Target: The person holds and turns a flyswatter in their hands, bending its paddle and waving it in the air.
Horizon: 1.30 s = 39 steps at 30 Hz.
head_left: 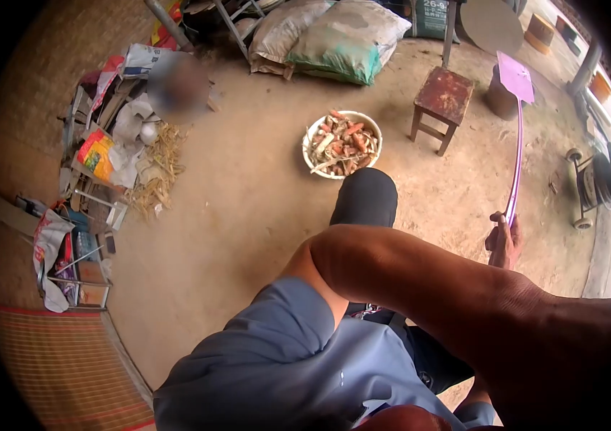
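Note:
My right hand (pixel 508 248) is wrapped round the handle of a purple fly swatter (pixel 515 79). The swatter points away from me, its flat head up near a dark round container (pixel 502 97). Bent across my chest, my left arm reaches to the right, and my left hand (pixel 578 341) is very close to the camera in shadow. Its fingers are hidden, so I cannot see whether it holds anything. Past my knee (pixel 366 197), a white basin (pixel 306 149) on the floor holds reddish-orange and pale pieces that look like root vegetables.
A worn red wooden stool (pixel 443 97) stands right of the basin. Full sacks (pixel 348 39) lie at the back. Along the left wall are bags, straw (pixel 158 165) and clutter, with a woven mat (pixel 61 366) nearer me. A small wheeled item (pixel 594 187) is at far right.

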### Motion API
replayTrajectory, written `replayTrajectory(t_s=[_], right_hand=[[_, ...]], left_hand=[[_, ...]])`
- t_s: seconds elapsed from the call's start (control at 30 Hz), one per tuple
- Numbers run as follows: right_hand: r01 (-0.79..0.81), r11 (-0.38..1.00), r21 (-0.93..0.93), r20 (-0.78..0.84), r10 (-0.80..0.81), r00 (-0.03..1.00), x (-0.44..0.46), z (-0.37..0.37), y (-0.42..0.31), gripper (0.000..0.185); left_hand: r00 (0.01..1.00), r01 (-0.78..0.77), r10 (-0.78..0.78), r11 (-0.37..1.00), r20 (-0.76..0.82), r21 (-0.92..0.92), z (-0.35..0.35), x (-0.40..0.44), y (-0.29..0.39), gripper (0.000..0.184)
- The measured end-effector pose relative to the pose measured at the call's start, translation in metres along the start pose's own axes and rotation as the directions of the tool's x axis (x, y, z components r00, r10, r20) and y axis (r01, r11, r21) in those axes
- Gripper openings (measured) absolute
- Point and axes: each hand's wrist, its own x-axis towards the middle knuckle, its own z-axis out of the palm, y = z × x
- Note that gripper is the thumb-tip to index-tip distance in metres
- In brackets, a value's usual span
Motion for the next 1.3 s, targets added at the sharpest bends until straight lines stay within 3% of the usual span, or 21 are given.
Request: replayTrajectory(t_s=[0.43,1.13,1.3], right_hand=[[0.017,0.999,0.032,-0.037,-0.016,0.999,-0.001,-0.001,-0.002,0.018],[0.060,0.998,0.032,-0.056,-0.059,0.997,0.001,-0.007,0.003,0.018],[0.063,0.997,0.042,-0.123,-0.057,0.991,0.000,-0.002,0.001,0.017]], left_hand=[[0.999,0.007,-0.011,0.996,-0.043,-0.089,-0.099,-0.041,0.043,0.026],[0.989,0.145,-0.147,0.960,0.009,-0.240,-0.061,-0.049,0.019,0.025],[0.987,0.161,-0.160,0.945,0.027,-0.284,-0.060,-0.050,0.020,0.025]])
